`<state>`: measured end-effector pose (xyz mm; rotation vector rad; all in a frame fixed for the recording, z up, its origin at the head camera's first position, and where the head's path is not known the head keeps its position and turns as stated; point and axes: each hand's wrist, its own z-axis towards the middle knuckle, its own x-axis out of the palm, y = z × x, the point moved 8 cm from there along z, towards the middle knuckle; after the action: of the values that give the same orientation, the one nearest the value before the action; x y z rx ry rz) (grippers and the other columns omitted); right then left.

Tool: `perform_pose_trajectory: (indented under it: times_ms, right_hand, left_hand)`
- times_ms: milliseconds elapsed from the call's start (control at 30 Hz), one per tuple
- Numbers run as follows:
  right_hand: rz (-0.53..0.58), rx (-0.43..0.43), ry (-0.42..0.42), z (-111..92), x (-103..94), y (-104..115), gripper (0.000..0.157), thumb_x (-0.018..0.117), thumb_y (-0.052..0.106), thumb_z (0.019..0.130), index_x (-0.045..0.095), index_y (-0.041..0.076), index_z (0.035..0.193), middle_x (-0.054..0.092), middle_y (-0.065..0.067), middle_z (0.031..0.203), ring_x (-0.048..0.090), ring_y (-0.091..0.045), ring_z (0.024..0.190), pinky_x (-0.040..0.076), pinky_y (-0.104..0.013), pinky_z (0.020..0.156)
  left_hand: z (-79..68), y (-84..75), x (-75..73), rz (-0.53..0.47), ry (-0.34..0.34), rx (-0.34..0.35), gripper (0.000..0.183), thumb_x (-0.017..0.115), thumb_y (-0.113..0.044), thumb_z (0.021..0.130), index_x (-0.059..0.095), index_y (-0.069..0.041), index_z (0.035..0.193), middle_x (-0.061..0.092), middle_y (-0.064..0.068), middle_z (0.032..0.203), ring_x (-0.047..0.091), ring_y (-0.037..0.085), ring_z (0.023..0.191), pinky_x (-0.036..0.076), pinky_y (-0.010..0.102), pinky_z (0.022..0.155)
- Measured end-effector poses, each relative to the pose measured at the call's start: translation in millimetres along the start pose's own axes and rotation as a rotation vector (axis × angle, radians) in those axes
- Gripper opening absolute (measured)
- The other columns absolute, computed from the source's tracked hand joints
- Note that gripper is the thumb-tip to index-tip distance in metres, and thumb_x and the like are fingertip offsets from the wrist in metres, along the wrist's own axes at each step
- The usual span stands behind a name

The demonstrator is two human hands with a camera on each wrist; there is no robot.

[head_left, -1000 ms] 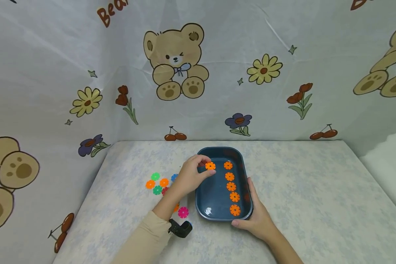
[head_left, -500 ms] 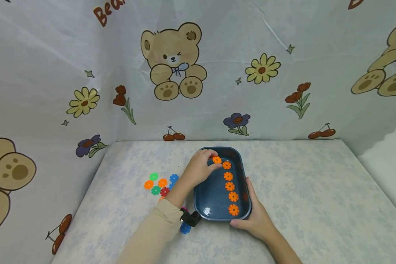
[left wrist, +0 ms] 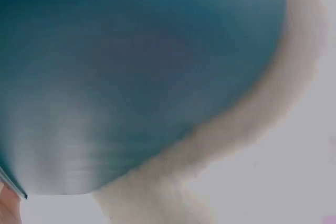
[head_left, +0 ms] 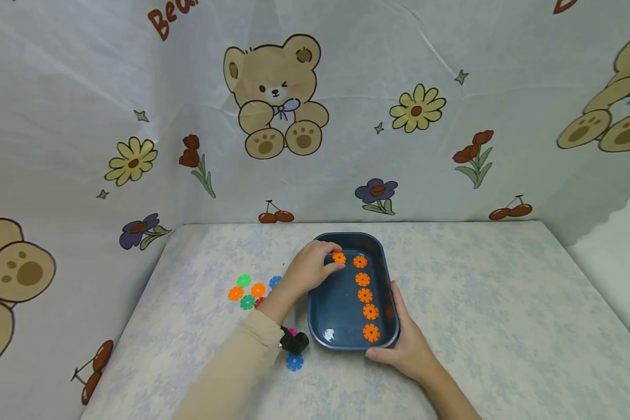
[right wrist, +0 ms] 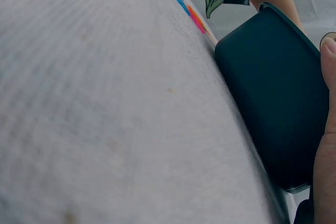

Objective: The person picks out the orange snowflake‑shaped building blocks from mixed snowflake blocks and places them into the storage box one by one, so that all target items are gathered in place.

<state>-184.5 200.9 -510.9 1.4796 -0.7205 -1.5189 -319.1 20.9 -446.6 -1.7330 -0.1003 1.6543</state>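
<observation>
A deep dark blue tray [head_left: 337,326] sits on the table in the head view. Inside it, along the right side, runs a column of several orange snowflake discs [head_left: 364,295]. My left hand [head_left: 310,269] reaches over the tray's left rim and pinches another orange snowflake disc [head_left: 338,258] between thumb and forefinger, low inside the far left part. My right hand [head_left: 412,344] holds the tray's near right corner, thumb at the front edge and fingers along the right wall. The right wrist view shows the tray's outer side [right wrist: 273,93]; the tray wall [left wrist: 131,77] fills much of the left wrist view.
Left of the tray lie loose snowflake discs: green [head_left: 244,280], orange [head_left: 235,293], blue [head_left: 294,362] and others, some partly hidden behind my left forearm. A black wrist device [head_left: 295,342] sits on my left wrist. A printed cloth [head_left: 325,192] hangs behind the table.
My left hand carried the orange disc right and away toward the tray's far end, then moved slightly back left and nearer with it. My right hand stays at the tray's corner.
</observation>
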Motion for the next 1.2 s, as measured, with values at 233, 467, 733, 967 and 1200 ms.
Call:
perform_pose_trajectory:
  times_ms: [233,467,733,967,1200]
  right_hand:
    - [0.023,-0.007,0.001,1,0.1,0,0.14,0.094,0.02,0.063,-0.007,0.033,0.159,0.014,-0.005,0.167,0.035,-0.032,0.144,0.028,-0.006,0.104]
    - [0.02,0.001,0.004,1,1.6,1,0.14,0.094,0.021,0.064,-0.008,0.034,0.159,0.012,-0.004,0.168,0.033,-0.034,0.145,0.026,-0.005,0.104]
    - [0.014,0.001,0.005,0,0.2,1,0.139,0.094,0.02,0.064,-0.007,0.033,0.159,0.014,-0.005,0.167,0.036,-0.032,0.144,0.029,-0.007,0.104]
    - [0.024,-0.015,0.0,-1,-0.4,0,0.14,0.094,0.02,0.062,-0.006,0.032,0.159,0.014,-0.005,0.167,0.034,-0.033,0.144,0.026,-0.005,0.105]
    - [0.03,-0.02,0.007,-1,-0.3,0,0.14,0.094,0.021,0.063,-0.007,0.032,0.159,0.012,-0.004,0.168,0.032,-0.026,0.147,0.025,-0.004,0.105]
  left_hand:
    - [10.7,-2.7,3.1,0.059,0.076,0.021,0.043,0.07,-0.033,0.093,0.065,-0.014,0.131,0.068,0.003,0.127,0.061,0.022,0.12,0.049,0.039,0.103]
    - [18.3,-5.9,14.6,0.276,0.067,0.065,0.039,0.069,-0.037,0.093,0.068,-0.016,0.126,0.071,-0.001,0.12,0.064,0.018,0.11,0.051,0.035,0.098]
    - [20.5,-9.4,23.0,0.461,0.055,0.097,0.036,0.071,-0.041,0.09,0.072,-0.019,0.119,0.074,-0.003,0.111,0.064,0.018,0.099,0.05,0.035,0.095]
    - [20.6,-12.3,25.1,0.56,0.058,0.114,0.031,0.073,-0.04,0.089,0.074,-0.02,0.113,0.075,-0.003,0.104,0.065,0.018,0.092,0.051,0.034,0.088]
    - [20.7,-12.5,21.9,0.462,0.023,0.104,0.036,0.072,-0.032,0.091,0.07,-0.017,0.123,0.072,-0.001,0.118,0.066,0.02,0.106,0.05,0.036,0.098]
